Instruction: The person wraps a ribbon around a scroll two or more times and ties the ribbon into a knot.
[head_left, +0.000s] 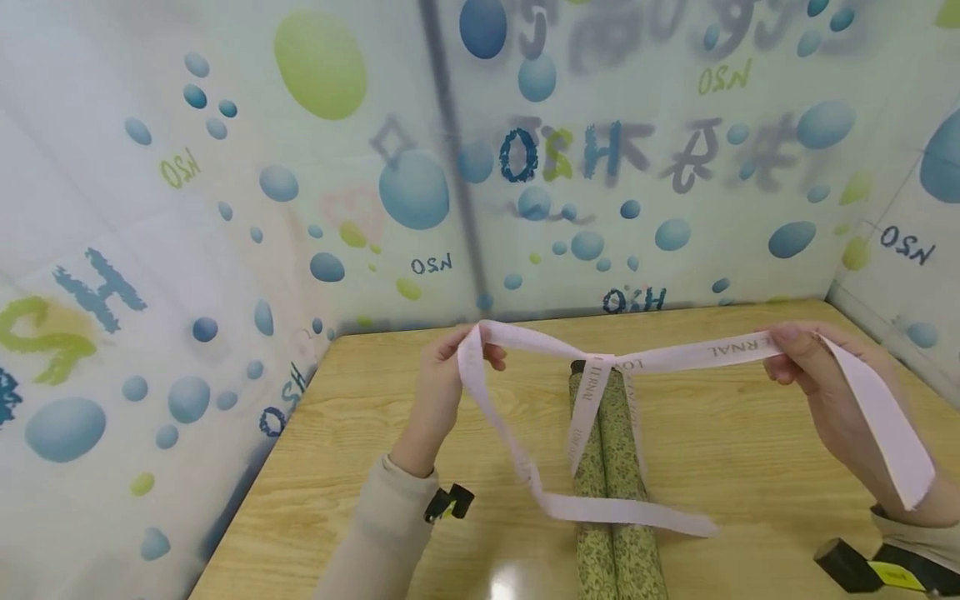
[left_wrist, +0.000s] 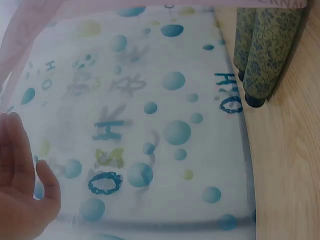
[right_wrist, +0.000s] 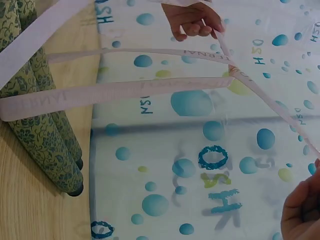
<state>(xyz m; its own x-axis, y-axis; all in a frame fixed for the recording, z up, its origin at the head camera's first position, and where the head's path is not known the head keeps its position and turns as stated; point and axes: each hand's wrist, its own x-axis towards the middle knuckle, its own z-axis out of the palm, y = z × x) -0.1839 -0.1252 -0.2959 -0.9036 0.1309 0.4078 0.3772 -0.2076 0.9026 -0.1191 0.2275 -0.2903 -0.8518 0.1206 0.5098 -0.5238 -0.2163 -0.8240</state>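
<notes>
A pale pink ribbon point(head_left: 693, 354) printed with lettering stretches between my two hands, above two rolls point(head_left: 618, 467) covered in green floral fabric. The ribbon crosses itself near the rolls' dark far end, and part of it hangs in front of them. My left hand point(head_left: 438, 387) pinches one side of the ribbon, from which a long tail loops down across the rolls. On the other side, my right hand point(head_left: 832, 392) grips the ribbon between thumb and fingers, its short tail falling over the wrist. The right wrist view shows the crossing point(right_wrist: 233, 70) between both hands.
The rolls lie on a light wood-grain table point(head_left: 360, 450). Behind and to the left, a white sheet point(head_left: 247, 150) with blue and green bubble prints hangs along the table's edges. Each wrist carries a black strap-on device, such as the left one point(head_left: 450, 502).
</notes>
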